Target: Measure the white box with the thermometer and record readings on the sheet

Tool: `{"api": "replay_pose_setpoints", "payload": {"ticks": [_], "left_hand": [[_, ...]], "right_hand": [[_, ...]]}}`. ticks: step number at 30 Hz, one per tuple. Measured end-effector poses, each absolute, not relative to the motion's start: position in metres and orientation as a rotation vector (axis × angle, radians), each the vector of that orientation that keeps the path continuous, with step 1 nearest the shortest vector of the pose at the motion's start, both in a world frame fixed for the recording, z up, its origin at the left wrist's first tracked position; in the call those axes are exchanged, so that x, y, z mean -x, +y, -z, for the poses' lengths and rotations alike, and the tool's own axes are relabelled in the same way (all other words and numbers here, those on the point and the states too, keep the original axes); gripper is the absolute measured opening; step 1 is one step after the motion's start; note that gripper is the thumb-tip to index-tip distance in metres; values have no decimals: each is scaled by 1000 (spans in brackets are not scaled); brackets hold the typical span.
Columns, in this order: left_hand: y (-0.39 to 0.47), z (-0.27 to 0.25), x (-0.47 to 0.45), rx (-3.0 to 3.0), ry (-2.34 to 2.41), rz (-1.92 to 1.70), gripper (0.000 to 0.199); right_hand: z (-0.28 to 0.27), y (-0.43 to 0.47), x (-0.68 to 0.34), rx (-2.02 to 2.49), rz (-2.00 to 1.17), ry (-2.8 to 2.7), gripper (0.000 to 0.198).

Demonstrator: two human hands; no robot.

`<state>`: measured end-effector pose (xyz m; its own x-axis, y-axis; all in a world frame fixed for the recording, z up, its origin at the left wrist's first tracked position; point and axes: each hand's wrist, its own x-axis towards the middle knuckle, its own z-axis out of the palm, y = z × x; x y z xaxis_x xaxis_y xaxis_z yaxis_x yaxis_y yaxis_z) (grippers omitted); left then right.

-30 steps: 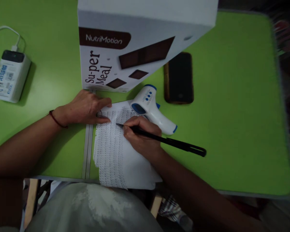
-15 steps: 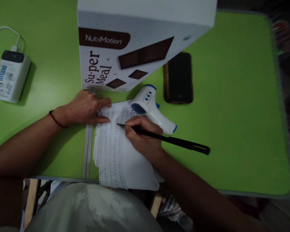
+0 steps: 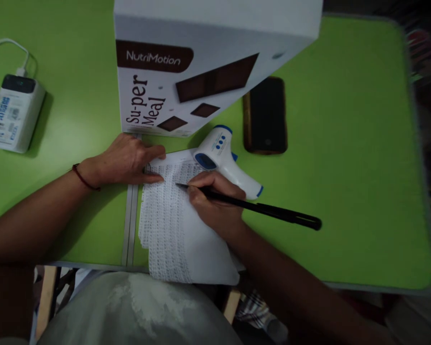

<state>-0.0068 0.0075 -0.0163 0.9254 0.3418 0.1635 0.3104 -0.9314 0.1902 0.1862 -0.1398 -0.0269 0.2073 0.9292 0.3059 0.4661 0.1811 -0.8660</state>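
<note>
My right hand [image 3: 217, 200] is closed around a black pen [image 3: 269, 210], its tip on or just over the paper [image 3: 208, 249]. Rows of small dark handwriting cover the left part of the sheet, and its right part is blank. At the sheet's upper left edge, my left hand [image 3: 129, 160] lies with thumb and forefinger apart, both touching the paper. A white and blue infrared thermometer [image 3: 233, 175] rests across the upper right corner of the paper, close behind my right hand. More sheet edges show underneath at the left.
A tall white NutriMotion box [image 3: 201, 40] stands behind the paper. To its right lies a dark phone [image 3: 267, 120] in a brown case. A white power bank [image 3: 16, 115] with a cable sits at the left on the green table [image 3: 352, 191]. A metal seam [image 3: 130, 230] crosses the table.
My right hand and the pen have shifted slightly right, with the pen's rear end swinging outward. The lower end of the top sheet has slid a little right. My left hand stays in place.
</note>
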Motion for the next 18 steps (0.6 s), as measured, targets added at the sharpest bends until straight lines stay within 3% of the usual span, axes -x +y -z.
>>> {"api": "replay_pose_setpoints", "payload": {"ticks": [18], "left_hand": [[8, 16, 6, -2897, 511, -241, 63]], "right_hand": [[27, -141, -186, 1469, -664, -1472, 13]]}}
